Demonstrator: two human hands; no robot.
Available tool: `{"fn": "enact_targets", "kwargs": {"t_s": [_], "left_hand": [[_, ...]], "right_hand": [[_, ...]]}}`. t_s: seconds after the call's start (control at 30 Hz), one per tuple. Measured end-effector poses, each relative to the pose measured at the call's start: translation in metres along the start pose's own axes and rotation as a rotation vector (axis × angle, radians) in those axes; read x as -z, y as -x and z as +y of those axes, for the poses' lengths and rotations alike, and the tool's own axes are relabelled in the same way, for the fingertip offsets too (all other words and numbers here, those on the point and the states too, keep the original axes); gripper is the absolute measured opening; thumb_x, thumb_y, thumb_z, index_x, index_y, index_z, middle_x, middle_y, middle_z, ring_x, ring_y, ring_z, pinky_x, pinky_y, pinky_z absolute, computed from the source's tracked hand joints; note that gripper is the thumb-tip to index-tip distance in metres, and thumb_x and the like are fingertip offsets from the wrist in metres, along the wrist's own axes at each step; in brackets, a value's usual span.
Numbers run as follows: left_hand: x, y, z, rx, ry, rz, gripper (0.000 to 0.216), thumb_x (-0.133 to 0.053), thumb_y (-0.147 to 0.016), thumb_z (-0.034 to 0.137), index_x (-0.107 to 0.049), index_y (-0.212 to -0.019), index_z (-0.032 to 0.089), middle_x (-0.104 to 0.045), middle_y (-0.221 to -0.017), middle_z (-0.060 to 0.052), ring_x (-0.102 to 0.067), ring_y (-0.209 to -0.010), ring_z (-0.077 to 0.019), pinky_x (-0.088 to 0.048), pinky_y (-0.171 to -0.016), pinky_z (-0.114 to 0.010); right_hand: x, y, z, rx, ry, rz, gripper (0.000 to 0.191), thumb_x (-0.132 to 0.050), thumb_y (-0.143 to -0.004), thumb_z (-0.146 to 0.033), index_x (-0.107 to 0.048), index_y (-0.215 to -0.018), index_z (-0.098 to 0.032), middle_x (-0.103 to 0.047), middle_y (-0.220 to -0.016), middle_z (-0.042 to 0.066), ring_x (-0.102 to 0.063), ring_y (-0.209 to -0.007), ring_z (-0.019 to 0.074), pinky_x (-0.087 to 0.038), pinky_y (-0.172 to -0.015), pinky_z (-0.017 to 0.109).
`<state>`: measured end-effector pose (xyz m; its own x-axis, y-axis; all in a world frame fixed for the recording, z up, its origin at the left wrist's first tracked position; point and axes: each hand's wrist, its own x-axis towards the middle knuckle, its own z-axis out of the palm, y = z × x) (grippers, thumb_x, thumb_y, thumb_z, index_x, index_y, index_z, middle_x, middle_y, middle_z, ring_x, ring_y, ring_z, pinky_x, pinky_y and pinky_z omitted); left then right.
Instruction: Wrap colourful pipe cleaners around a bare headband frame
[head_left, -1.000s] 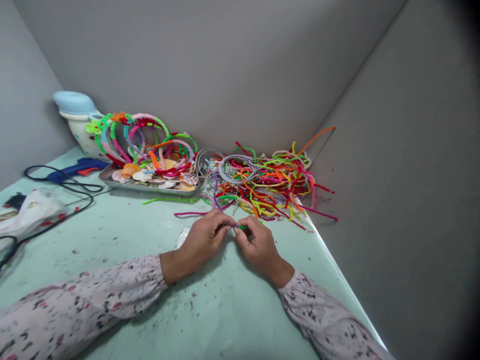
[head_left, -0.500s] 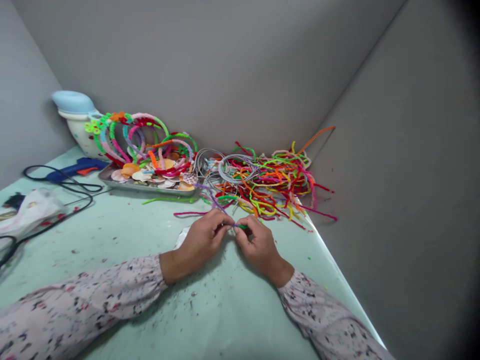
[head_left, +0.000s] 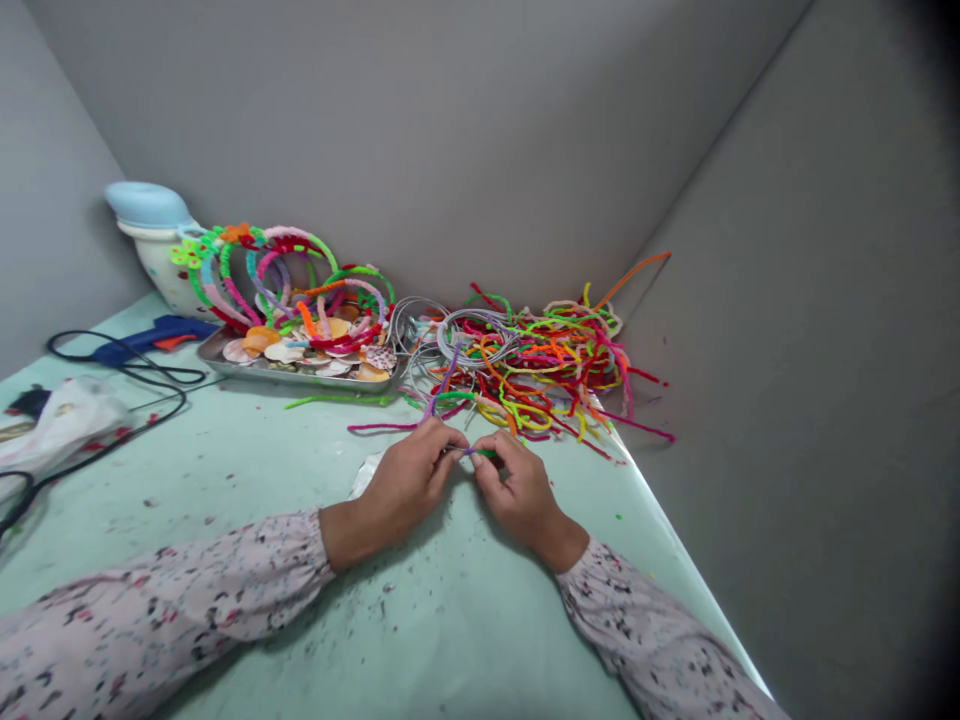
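Note:
Above the table my left hand [head_left: 405, 485] and my right hand [head_left: 523, 492] meet fingertip to fingertip, both closed in a pinch. From behind the left fingers rises the loose end of a purple pipe cleaner [head_left: 448, 375]; a small purple bit shows between the two hands. The right thumb and fingers grip a short green fuzzy piece [head_left: 486, 453], which joins the purple at the fingertips. A thin line shows at the left fingertips, perhaps wire, too small to tell. Much of the held work is hidden by the fingers.
Behind the hands lies a tangled heap of pipe cleaners [head_left: 570, 370] with coiled grey wire [head_left: 472, 338]. A metal tray [head_left: 300, 378] bears shells and fuzzy colourful hoops [head_left: 225, 265]. At left are a blue glue gun [head_left: 154, 340], its black cord, a plastic bag [head_left: 71, 420] and a blue-lidded container [head_left: 150, 215].
The purple pipe cleaner's loose end has swung from leaning left to standing up and slightly right. More purple shows between the fingertips. Both hands stay nearly in place.

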<state>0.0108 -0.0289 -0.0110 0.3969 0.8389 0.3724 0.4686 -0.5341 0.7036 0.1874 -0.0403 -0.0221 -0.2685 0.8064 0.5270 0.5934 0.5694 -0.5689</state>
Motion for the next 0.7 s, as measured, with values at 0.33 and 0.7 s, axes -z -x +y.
{"fn": "enact_targets", "kwargs": {"t_s": [0.33, 0.7], "left_hand": [[0.0002, 0.0002, 0.0002, -0.006, -0.045, -0.039, 0.016, -0.041, -0.093, 0.020, -0.057, -0.090, 0.017, -0.055, -0.087, -0.004, -0.053, -0.081, -0.0163, -0.042, -0.075, -0.029], [-0.0005, -0.0001, -0.0010, 0.022, -0.050, -0.080, 0.018, -0.039, -0.094, 0.024, -0.056, -0.092, 0.017, -0.054, -0.087, -0.003, -0.052, -0.081, -0.0170, -0.041, -0.074, -0.030]], "right_hand": [[-0.0003, 0.0009, -0.0001, 0.009, 0.012, -0.010, 0.010, -0.046, -0.090, -0.021, -0.056, -0.090, -0.019, -0.058, -0.081, 0.003, -0.055, -0.076, 0.0165, -0.041, -0.069, 0.028], [-0.0009, 0.0012, 0.0014, 0.009, 0.008, -0.006, 0.010, -0.047, -0.089, -0.021, -0.057, -0.091, -0.019, -0.059, -0.082, 0.003, -0.055, -0.077, 0.0164, -0.041, -0.069, 0.027]]}}
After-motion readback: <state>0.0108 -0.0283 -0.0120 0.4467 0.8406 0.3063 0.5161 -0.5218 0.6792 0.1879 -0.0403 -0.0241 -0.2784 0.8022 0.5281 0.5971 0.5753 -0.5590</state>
